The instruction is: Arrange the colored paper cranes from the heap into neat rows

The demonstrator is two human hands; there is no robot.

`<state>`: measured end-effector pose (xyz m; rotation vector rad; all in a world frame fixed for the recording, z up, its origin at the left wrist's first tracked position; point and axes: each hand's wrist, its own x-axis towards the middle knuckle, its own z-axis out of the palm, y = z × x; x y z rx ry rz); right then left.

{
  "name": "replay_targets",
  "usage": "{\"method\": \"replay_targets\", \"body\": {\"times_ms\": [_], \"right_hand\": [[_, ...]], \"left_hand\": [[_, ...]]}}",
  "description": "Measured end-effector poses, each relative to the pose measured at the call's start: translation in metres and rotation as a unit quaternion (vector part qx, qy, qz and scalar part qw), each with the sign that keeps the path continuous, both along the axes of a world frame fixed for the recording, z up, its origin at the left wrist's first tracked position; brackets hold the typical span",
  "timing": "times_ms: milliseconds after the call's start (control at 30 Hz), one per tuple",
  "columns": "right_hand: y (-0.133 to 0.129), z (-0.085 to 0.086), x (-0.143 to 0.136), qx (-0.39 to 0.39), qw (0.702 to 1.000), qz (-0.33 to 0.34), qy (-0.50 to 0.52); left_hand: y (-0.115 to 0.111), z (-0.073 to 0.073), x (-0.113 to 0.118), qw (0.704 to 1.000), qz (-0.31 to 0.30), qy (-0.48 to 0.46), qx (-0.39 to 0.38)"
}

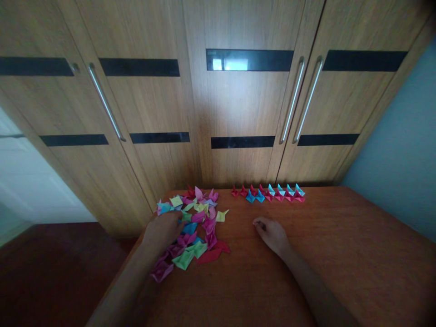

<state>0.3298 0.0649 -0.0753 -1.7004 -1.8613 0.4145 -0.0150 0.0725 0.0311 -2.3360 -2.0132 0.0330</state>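
My left hand (165,230) reaches over a spread pile of folded paper pieces, its fingers partly apart among them. Close to its fingertips lie a green folded paper (186,216) and a blue folded paper (190,228). Purple, pink, yellow and red pieces surround these, some overlapping. My right hand (272,235) rests over the table to the right of the pile, fingers curled in and nothing visible in them. Beyond it stand rows of small folded paper figures, with red ones (243,191), blue ones (260,196) and light blue ones (281,190) on show.
The brown wooden table (327,259) reaches back to a wooden wardrobe (238,165) with long metal handles. A yellow folded paper (221,215) lies at the pile's right edge, and a red folded paper (209,255) at its near side. A blue wall (397,150) borders the right.
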Motion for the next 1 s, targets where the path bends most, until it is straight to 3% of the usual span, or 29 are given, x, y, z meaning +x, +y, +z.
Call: {"method": "replay_targets", "body": {"times_ms": [300,433,567,733,867,1000], "right_hand": [[0.000,0.001,0.000,-0.003,1.000,0.006,-0.001],[-0.001,0.002,0.000,-0.003,1.000,0.008,0.000],[-0.001,0.003,0.001,0.001,1.000,0.012,0.007],[-0.006,0.009,-0.011,0.022,0.987,0.067,0.144],[-0.015,0.018,-0.027,-0.049,0.939,0.130,0.316],[-0.022,0.023,-0.035,-0.105,0.896,0.162,0.399]], "left_hand": [[-0.012,-0.013,0.011,0.999,0.005,0.035,-0.019],[-0.017,-0.008,0.010,0.999,0.024,0.015,-0.021],[-0.023,0.002,0.006,0.999,-0.001,-0.023,0.027],[-0.030,0.006,0.019,0.973,-0.125,-0.172,0.094],[-0.034,-0.003,0.050,0.929,-0.224,-0.282,0.084],[-0.035,-0.015,0.081,0.911,-0.266,-0.309,0.054]]}}
